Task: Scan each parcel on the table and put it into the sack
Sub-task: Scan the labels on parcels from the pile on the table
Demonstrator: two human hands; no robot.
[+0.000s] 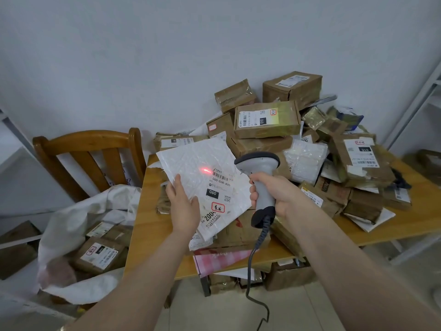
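Left hand: the left hand (182, 206) grasps a white padded mailer (200, 177) by its lower left edge, thumb on top, holding it tilted above the near part of the table.
Right hand: the right hand (272, 194) is clenched round the grip of a grey barcode scanner (261, 185), whose head points at the mailer; its dark cord (253, 266) hangs down past the table edge.
Scan light: a red spot (205, 170) falls on the mailer just left of the barcode on its shipping label (220, 187).
Table: the wooden table (152, 225) carries a heap of brown cardboard parcels (267, 120) and bags, stacked against the wall on the far and right side.
Sack: a white sack (78, 220) stands open on the floor left of the table, with labelled boxes (100, 254) inside.
Chair: a wooden chair (88, 151) stands behind the sack.
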